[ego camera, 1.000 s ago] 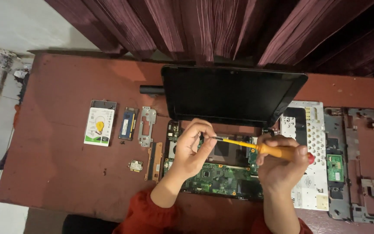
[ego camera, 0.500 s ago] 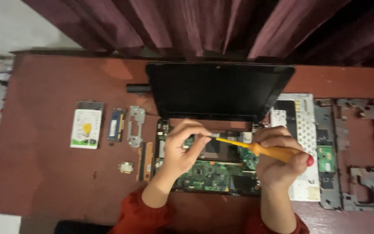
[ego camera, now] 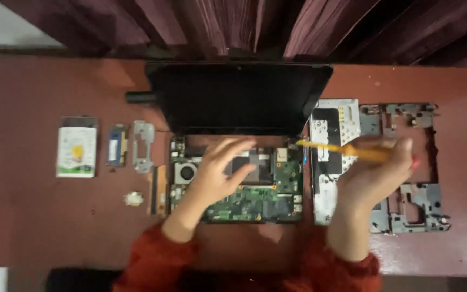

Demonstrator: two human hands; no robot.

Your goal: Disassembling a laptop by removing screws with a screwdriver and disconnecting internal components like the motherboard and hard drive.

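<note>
While the laptop (ego camera: 239, 162) lies opened up on the table (ego camera: 39, 216), the person works over its bare board (ego camera: 255, 203) with a screwdriver (ego camera: 347, 152).

The left hand (ego camera: 217, 176) hovers over the board beside the fan (ego camera: 186, 173), fingers loosely spread, grasping nothing. The right hand (ego camera: 374, 181) is clenched round the yellow screwdriver, its tip near the screen hinge. Much is already stripped: a drive (ego camera: 77, 147), memory stick (ego camera: 117, 145) and bracket (ego camera: 142, 146) lie left, keyboard plate (ego camera: 331, 130) and frame (ego camera: 412, 205) right. The board itself sits in the base yet.
</note>
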